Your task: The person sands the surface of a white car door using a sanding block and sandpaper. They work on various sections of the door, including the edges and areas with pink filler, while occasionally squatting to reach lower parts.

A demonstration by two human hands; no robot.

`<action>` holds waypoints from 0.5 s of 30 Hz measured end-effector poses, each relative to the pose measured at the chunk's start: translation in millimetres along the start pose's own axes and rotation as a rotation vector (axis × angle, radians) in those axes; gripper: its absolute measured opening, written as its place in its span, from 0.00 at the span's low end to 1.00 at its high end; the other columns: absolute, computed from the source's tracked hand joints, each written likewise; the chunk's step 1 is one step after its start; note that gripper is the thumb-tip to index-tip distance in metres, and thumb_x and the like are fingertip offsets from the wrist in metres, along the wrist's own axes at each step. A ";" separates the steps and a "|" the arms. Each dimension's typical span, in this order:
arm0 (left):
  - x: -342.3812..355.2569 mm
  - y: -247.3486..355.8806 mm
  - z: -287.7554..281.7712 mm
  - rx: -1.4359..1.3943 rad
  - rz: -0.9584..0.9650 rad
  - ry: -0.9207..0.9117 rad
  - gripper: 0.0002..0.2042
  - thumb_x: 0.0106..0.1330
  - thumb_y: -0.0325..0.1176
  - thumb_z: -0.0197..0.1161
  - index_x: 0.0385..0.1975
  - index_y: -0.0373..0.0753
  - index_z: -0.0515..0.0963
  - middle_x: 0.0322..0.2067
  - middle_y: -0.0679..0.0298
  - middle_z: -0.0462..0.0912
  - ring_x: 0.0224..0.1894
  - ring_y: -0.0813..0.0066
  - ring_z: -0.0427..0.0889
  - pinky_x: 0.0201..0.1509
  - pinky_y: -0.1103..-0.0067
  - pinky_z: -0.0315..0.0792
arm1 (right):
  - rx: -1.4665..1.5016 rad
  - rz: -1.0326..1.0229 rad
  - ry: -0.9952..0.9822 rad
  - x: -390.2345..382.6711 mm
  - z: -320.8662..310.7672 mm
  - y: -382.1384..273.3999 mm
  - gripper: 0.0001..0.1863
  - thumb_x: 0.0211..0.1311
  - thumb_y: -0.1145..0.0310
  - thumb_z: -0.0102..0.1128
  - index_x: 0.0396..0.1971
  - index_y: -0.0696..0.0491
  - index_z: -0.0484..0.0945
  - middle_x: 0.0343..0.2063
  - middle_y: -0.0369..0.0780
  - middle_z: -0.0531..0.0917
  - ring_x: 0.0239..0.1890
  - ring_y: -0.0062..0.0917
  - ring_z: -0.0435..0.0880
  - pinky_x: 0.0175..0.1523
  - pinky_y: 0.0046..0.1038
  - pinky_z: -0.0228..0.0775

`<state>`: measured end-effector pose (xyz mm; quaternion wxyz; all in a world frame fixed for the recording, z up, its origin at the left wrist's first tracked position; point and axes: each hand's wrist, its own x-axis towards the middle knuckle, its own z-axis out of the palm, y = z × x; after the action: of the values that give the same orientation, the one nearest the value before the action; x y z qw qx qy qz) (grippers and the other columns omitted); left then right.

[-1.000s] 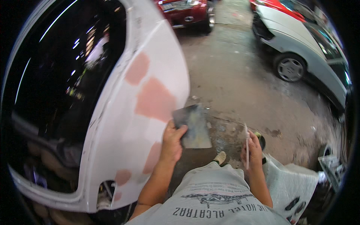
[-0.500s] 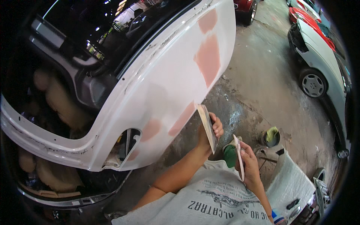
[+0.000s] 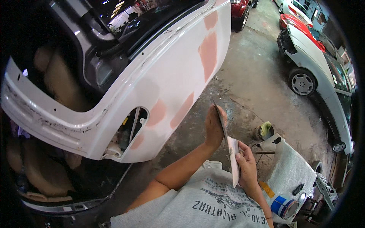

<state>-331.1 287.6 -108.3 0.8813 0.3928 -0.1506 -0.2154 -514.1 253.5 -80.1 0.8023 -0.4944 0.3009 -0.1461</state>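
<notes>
My left hand [image 3: 213, 127] is closed on a thin flat plate [image 3: 222, 121], seen almost edge-on, with some fingers behind it. My right hand [image 3: 248, 164] grips a flat putty spreader [image 3: 234, 163] with a pale pinkish face, thumb on one side. The upper end of the spreader meets or overlaps the plate's lower end; whether they touch firmly I cannot tell. Left of both hands stands a white car body panel [image 3: 167, 81] with several pink filler patches [image 3: 208, 55]. The hands are apart from the panel.
At lower right a white-covered stand [image 3: 291, 163] carries a blue-and-white can [image 3: 284, 207] and an orange-yellow flat piece [image 3: 267, 189]. Behind it sits a bucket with a yellowish cloth [image 3: 266, 130]. A white car [image 3: 319, 64] and a red car [image 3: 239, 11] are parked beyond.
The two flat tools have come together, and the left plate has turned from showing its face to edge-on. My view has shifted, showing more of the stand and its can.
</notes>
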 end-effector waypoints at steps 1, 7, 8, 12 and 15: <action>-11.3 -19.7 -21.5 0.368 0.140 0.043 0.19 0.81 0.50 0.40 0.32 0.43 0.65 0.23 0.66 0.66 0.23 0.82 0.65 0.28 0.82 0.64 | 0.000 -0.033 0.004 -9.8 4.9 -2.3 0.28 0.67 0.75 0.56 0.66 0.63 0.62 0.59 0.45 0.74 0.57 0.23 0.77 0.62 0.26 0.70; -118.0 -29.3 -70.0 0.469 -0.230 0.104 0.13 0.79 0.43 0.52 0.41 0.39 0.72 0.35 0.67 0.75 0.38 0.77 0.72 0.45 0.75 0.69 | 0.232 -0.132 0.143 -86.3 4.3 3.4 0.28 0.69 0.70 0.57 0.66 0.59 0.64 0.51 0.41 0.79 0.47 0.24 0.83 0.53 0.28 0.78; -138.8 -26.8 -77.7 0.309 -0.388 0.132 0.13 0.78 0.43 0.54 0.45 0.39 0.72 0.37 0.67 0.76 0.40 0.76 0.74 0.48 0.76 0.70 | 0.223 -0.181 0.211 -100.0 5.8 6.6 0.28 0.69 0.70 0.57 0.66 0.58 0.64 0.51 0.41 0.80 0.47 0.25 0.83 0.53 0.29 0.79; -201.6 16.1 -101.6 0.019 -0.686 0.028 0.16 0.75 0.39 0.59 0.55 0.38 0.70 0.48 0.62 0.80 0.50 0.71 0.81 0.54 0.70 0.79 | 0.265 -0.276 0.420 -168.4 -32.5 57.2 0.29 0.64 0.74 0.60 0.64 0.60 0.65 0.50 0.43 0.80 0.51 0.29 0.81 0.57 0.33 0.76; -238.5 58.6 -111.1 -0.111 -0.804 -0.106 0.16 0.75 0.38 0.58 0.56 0.37 0.69 0.51 0.61 0.78 0.51 0.72 0.81 0.55 0.70 0.80 | 0.192 -0.366 0.455 -219.9 -39.5 79.9 0.26 0.62 0.77 0.61 0.60 0.59 0.66 0.50 0.43 0.79 0.52 0.31 0.80 0.58 0.34 0.74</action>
<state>-473.1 511.1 -158.7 0.7378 0.3606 -0.0187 -0.5703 -714.6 380.0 -89.1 0.7176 -0.4170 0.3637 -0.4229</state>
